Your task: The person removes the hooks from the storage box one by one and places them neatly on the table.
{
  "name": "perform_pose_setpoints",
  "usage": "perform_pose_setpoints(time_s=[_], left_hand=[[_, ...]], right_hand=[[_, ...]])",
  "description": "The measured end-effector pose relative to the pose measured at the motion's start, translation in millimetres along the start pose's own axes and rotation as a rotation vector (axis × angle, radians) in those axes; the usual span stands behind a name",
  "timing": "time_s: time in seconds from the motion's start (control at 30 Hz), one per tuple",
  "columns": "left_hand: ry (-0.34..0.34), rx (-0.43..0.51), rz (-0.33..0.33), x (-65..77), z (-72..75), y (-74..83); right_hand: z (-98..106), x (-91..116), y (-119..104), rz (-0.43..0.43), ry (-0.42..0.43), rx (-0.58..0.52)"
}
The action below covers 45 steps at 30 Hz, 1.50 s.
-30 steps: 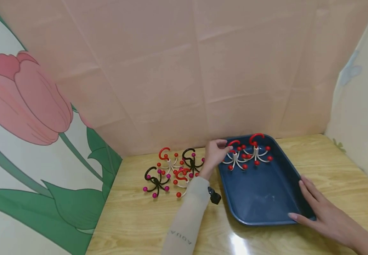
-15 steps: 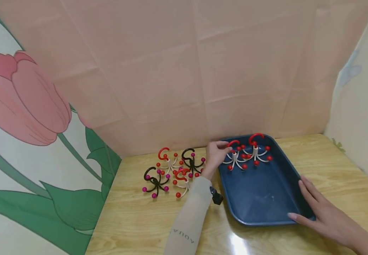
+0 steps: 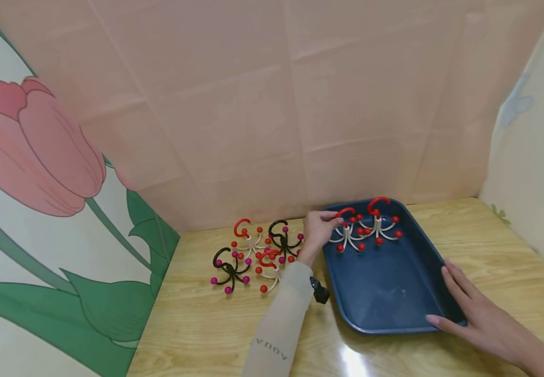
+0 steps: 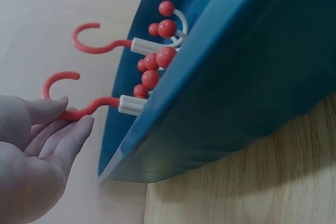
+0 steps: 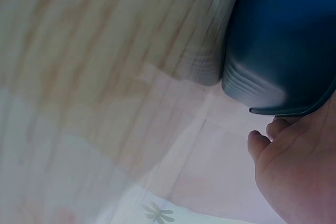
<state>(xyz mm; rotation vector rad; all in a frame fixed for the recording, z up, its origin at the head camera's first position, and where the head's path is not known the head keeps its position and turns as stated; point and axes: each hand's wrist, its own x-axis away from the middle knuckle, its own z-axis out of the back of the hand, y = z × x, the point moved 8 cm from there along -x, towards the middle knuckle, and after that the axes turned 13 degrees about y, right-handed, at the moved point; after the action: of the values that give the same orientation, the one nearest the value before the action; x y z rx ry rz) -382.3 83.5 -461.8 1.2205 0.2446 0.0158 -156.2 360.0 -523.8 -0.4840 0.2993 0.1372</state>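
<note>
A hanger [image 3: 346, 233] with a red hook and curved white arms tipped with red balls stands at the back left of the blue tray [image 3: 389, 330]. My left hand [image 3: 318, 230] pinches its hook between thumb and fingers, as the left wrist view shows too. Beside it stands a second hanger [image 3: 378, 226] of the same colours, its arm ends near or against the first one's. At the tray's near right corner, my right hand [image 3: 484, 319] holds the rim, thumb over the near edge and fingers along the right side. The right wrist view hides the thumb.
Left of the tray, several hangers lie close together on the wooden table [image 3: 191, 324]: black hangers [image 3: 230, 269] with magenta balls and red-and-white hangers [image 3: 250, 242]. A pinkish sheet [image 3: 234, 104] covers the wall behind; a tulip-patterned wall [image 3: 64, 152] stands left.
Almost nothing differs: my left forearm has shifted slightly right since the oldest frame, its fingers still at the hook. The hangers, tray and right hand stay put.
</note>
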Motion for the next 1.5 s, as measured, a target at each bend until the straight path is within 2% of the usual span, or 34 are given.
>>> perform_pose_setpoints(time_s=[0.3, 0.7, 0.83, 1.07, 1.2, 1.43, 1.5], left_hand=[[-0.010, 0.025, 0.008, 0.4, 2.0, 4.0], [-0.030, 0.088, -0.015, 3.8, 17.6, 30.9], [-0.042, 0.119, -0.013, 6.0, 27.2, 43.2], [-0.070, 0.145, -0.073, 11.2, 50.4, 67.6], [-0.099, 0.140, -0.085, 16.6, 62.4, 75.4], [-0.153, 0.167, -0.153, 28.5, 88.6, 92.2], [-0.166, 0.170, -0.145, 32.2, 97.4, 94.0]], right_hand=[[1, -1, -1, 0.006, 0.006, -0.011], [2, 0, -1, 0.022, 0.018, 0.002], [2, -1, -1, 0.029, 0.024, 0.004], [-1, 0, 0, 0.006, 0.001, -0.006], [-1, 0, 1, -0.005, -0.007, -0.004], [0, 0, 1, -0.005, -0.001, -0.006], [0, 0, 1, -0.008, -0.005, -0.011]])
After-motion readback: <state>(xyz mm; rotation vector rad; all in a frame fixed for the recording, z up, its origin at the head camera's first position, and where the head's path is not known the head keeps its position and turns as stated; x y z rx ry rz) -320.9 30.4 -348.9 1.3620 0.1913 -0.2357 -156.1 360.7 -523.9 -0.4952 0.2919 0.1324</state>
